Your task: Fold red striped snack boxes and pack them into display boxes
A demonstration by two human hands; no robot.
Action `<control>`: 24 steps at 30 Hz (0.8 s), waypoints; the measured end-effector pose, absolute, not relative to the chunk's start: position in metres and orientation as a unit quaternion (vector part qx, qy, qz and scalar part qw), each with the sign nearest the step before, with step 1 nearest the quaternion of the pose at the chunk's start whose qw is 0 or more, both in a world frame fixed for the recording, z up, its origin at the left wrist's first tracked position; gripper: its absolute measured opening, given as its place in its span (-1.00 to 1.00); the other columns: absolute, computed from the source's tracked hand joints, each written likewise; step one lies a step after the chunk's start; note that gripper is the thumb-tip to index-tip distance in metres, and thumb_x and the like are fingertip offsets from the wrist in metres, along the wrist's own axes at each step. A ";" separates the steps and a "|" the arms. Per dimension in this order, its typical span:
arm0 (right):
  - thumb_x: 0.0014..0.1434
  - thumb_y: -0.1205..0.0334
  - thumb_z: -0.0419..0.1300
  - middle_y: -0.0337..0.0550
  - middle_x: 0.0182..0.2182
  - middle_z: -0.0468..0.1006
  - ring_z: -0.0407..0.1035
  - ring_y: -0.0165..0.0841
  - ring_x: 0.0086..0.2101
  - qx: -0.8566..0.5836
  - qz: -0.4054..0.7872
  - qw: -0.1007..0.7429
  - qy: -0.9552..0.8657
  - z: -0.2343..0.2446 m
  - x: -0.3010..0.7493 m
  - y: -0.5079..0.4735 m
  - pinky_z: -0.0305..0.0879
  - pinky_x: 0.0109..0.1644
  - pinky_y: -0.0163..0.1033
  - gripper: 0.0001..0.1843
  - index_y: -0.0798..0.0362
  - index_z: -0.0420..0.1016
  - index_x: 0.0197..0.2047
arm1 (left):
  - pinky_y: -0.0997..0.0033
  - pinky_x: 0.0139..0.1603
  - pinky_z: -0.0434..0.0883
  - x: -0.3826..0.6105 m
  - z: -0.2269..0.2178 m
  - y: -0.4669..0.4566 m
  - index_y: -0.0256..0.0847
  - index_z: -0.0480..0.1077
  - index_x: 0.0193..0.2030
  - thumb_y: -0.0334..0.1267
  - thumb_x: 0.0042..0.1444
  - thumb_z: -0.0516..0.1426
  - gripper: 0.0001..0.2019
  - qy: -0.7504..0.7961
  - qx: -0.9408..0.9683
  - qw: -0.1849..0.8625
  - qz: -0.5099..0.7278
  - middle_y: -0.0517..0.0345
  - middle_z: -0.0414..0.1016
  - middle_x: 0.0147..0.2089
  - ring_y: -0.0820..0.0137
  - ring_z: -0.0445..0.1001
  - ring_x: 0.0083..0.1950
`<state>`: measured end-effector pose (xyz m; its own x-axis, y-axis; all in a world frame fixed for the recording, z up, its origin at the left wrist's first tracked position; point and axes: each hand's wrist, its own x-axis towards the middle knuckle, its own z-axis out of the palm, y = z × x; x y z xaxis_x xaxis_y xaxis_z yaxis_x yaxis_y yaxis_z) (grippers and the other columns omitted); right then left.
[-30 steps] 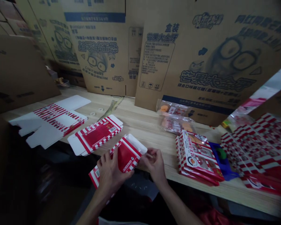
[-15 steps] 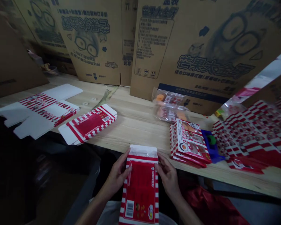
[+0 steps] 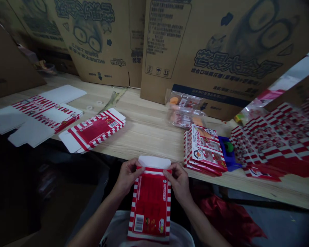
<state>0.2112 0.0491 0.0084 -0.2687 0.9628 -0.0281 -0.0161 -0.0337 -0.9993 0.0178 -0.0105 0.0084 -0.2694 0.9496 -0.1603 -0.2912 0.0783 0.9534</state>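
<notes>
Though in two hands (image 3: 128, 175) (image 3: 179, 180), one box (image 3: 151, 204)

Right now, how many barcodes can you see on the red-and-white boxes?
2: one barcode low on the held box, between left hand and right hand; another barcode on the topmost stacked box further left. Others may be hidden.

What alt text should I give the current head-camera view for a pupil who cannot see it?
A person's left hand and right hand hold a red-and-white box near its white end flap, which sticks out. On the wooden table beyond are more red-and-white packages, with clear packets before large printed brown cartons.
</notes>
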 end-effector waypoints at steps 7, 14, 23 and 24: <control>0.10 0.18 0.28 -0.21 -0.39 0.45 0.37 -0.32 -0.32 -0.403 0.569 0.387 -0.603 0.017 0.203 0.048 0.31 -0.22 -0.25 -0.91 0.01 0.53 -0.34 | 0.49 -0.31 0.32 0.004 0.011 -0.014 -0.09 0.36 0.01 -0.21 -0.05 0.33 -0.55 0.506 0.311 0.539 0.598 0.25 0.38 -0.30 0.46 0.38 -0.32; 0.22 0.14 0.18 -0.08 -0.21 0.55 0.43 -0.27 -0.15 -0.380 0.508 0.347 -0.691 0.025 0.210 0.053 0.31 -0.07 -0.20 -0.80 0.01 0.58 -0.35 | 0.40 -0.20 0.31 -0.013 0.017 -0.022 -0.22 0.60 -0.27 -0.06 0.16 0.16 -0.72 0.532 0.462 0.490 0.513 0.05 0.44 -0.25 0.36 0.40 -0.21; 0.08 0.13 0.28 -0.23 -0.52 0.51 0.34 -0.39 -0.49 -0.399 0.517 0.252 -0.714 0.052 0.204 0.077 0.21 -0.43 -0.32 -0.82 0.07 0.52 -0.43 | 0.41 -0.35 0.37 -0.029 0.042 0.000 -0.24 0.60 -0.39 -0.13 -0.04 0.29 -0.80 0.518 0.423 0.579 0.466 0.05 0.59 -0.43 0.36 0.48 -0.42; 0.08 0.13 0.28 -0.25 -0.56 0.47 0.30 -0.42 -0.52 -0.396 0.523 0.250 -0.712 0.054 0.203 0.080 0.17 -0.47 -0.33 -0.81 0.07 0.49 -0.46 | 0.42 -0.38 0.37 -0.031 0.044 0.003 -0.24 0.59 -0.42 -0.14 -0.06 0.30 -0.81 0.509 0.409 0.600 0.462 0.07 0.58 -0.46 0.38 0.47 -0.45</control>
<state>0.2029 0.0799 0.0535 -0.5621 0.8251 -0.0580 0.3023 0.1397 -0.9429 -0.0306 0.0030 0.0443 0.0541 0.9709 -0.2332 -0.1373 0.2385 0.9614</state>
